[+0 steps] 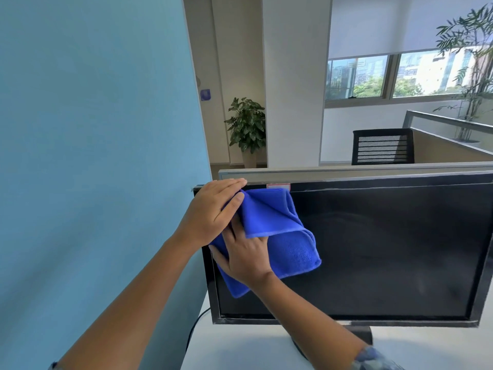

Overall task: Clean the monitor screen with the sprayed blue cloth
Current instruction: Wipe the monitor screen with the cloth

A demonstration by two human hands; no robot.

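Observation:
A black monitor (pixel 386 249) with a dark screen stands on a white desk (pixel 240 351). A folded blue cloth (pixel 293 252) lies against the screen's upper left part. My left hand (pixel 210 212) rests on the monitor's top left corner, fingers straight along the top edge and thumb touching the cloth. My right hand (pixel 245 257) lies flat on the cloth and presses it to the screen. A fold of the cloth drapes over its fingers and hides them; the thumb is spread to the left.
A blue wall (pixel 93 156) stands close on the left of the monitor. A black cable (pixel 194 327) runs down behind the monitor's left side. The monitor's stand (pixel 360 335) sits on the desk. Behind the partition (pixel 346 172) are a black chair (pixel 382 146) and a potted plant (pixel 246 124).

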